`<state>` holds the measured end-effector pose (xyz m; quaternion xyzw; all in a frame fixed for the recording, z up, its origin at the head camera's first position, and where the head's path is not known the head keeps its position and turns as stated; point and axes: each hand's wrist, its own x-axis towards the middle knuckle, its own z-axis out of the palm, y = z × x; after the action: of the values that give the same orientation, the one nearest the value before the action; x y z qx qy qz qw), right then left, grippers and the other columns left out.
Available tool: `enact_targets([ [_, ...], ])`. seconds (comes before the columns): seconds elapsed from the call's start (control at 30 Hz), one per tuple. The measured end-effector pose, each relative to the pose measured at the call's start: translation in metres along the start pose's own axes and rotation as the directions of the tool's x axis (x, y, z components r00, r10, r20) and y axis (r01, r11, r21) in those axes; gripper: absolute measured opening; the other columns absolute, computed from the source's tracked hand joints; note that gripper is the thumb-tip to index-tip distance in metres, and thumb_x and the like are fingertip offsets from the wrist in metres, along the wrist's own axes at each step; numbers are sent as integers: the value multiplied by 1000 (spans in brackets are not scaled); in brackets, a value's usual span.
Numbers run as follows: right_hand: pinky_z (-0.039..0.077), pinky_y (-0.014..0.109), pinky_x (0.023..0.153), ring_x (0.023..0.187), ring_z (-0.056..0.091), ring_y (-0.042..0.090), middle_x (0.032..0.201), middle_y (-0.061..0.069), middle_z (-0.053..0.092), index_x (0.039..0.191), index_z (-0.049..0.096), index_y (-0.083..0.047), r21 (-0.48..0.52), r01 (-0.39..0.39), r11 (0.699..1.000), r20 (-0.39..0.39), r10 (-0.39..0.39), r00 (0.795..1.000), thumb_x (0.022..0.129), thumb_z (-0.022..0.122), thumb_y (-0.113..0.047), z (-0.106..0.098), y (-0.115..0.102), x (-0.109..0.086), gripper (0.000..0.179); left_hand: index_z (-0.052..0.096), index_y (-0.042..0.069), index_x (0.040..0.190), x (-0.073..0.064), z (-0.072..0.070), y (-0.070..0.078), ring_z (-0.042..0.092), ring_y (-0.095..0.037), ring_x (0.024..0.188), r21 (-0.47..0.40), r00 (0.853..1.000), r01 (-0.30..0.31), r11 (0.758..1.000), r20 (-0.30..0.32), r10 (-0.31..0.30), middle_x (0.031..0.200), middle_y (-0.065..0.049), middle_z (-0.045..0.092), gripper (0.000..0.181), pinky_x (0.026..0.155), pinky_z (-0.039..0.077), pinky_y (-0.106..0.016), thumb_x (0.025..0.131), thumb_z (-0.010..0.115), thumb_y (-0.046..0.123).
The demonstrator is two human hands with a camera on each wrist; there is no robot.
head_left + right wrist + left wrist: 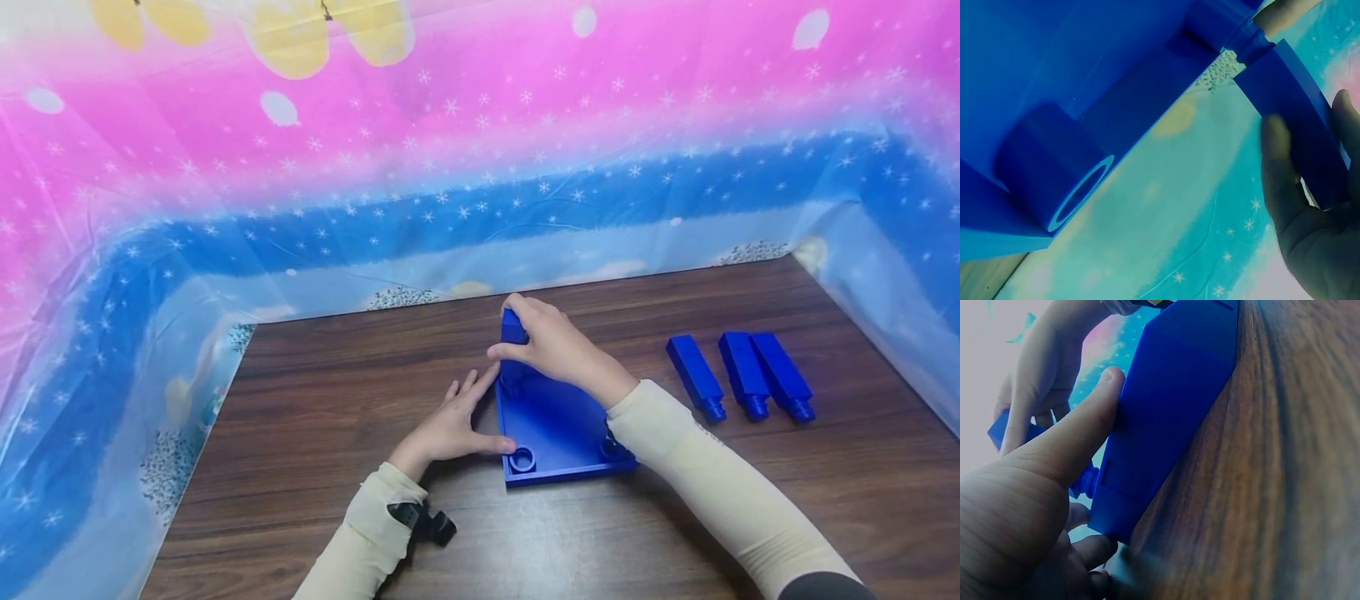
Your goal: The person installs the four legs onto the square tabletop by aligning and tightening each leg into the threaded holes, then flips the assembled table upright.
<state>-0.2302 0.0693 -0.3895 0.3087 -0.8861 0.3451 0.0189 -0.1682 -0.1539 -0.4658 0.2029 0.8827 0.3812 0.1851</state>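
A square blue panel (562,425) with a raised rim lies on the table, round sockets at its corners. Over the far-left corner, my right hand (558,342) grips a blue table leg (513,327) between thumb and fingers. The leg stands roughly upright; in the right wrist view its threaded end meets the socket's mouth (1213,22), and how deep it sits I cannot tell. My left hand (450,429) rests along the panel's left edge with thumb and index finger spread straight. Its thumb touches the rim beside the near-left socket (522,460). My right forearm partly covers the panel's right side.
Three more blue legs lie to the right: one nearer the panel (696,375), then a middle leg (744,371) and an outer leg (782,375) side by side. The wood-grain table (337,400) borders a patterned cloth backdrop (525,183) at its back and sides.
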Motion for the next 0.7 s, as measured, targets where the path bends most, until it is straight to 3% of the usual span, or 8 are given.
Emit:
enact_targets([
  [0.17, 53, 37, 68, 80, 61, 22, 97, 6, 61, 122, 52, -8, -37, -4, 999, 18, 4, 1000, 99, 76, -38, 1, -1, -2, 45, 12, 22, 172, 1, 0, 0, -3, -35, 162, 8, 1000, -6, 1000, -2, 6, 176, -9, 13, 120, 128, -1, -60, 84, 88, 53],
  [0.5, 55, 41, 73, 88, 64, 25, 103, 7, 64, 123, 52, -9, -19, 6, 1000, 26, -6, 1000, 103, 72, -36, 2, -2, -3, 39, 14, 20, 172, 1, -1, -1, -2, -35, 162, 9, 1000, -10, 1000, -10, 10, 176, -12, 14, 120, 128, -3, -61, 83, 88, 52],
  [0.7, 58, 49, 90, 104, 69, 30, 130, 15, 64, 143, 50, -9, -17, 22, 1000, 61, -21, 998, 103, 72, -28, -5, 2, -9, 49, 12, 25, 172, 1, 0, -1, -1, -36, 162, -1, 1000, -11, 1000, -3, 11, 176, -11, 14, 119, 128, -2, -61, 83, 88, 53],
])
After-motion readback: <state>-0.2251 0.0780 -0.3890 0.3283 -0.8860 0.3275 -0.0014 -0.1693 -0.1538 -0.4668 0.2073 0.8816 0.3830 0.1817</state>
